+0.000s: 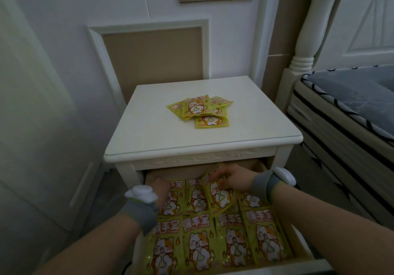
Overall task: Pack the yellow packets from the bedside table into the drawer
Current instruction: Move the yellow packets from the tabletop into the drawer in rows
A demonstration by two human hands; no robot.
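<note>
Four yellow packets (215, 242) with a cartoon cat lie side by side in the front row of the open drawer (307, 251), edges touching or slightly overlapping, filling it from the left wall to the right. Behind them a second row shows three or more of the same packets, partly hidden by the hands. Both forearms reach in from the near edge, each wrist wearing a grey band with a white device. The left hand (161, 189) rests at the drawer's back left corner on the packets; its fingers are hidden, so I cannot tell whether it grips anything. The right hand (232, 178) pinches one tilted packet (219, 191) by its upper edge, fingers curled around it, holding it above the back row towards the right. Little bare drawer floor shows beyond the rear row, under the tabletop's lip. On the white bedside table (166, 134) a loose heap of about five packets (200, 110) sits right of centre, towards the back, with open surface all round it. A bed (345, 104) stands close on the right, a white wall panel on the left.
</note>
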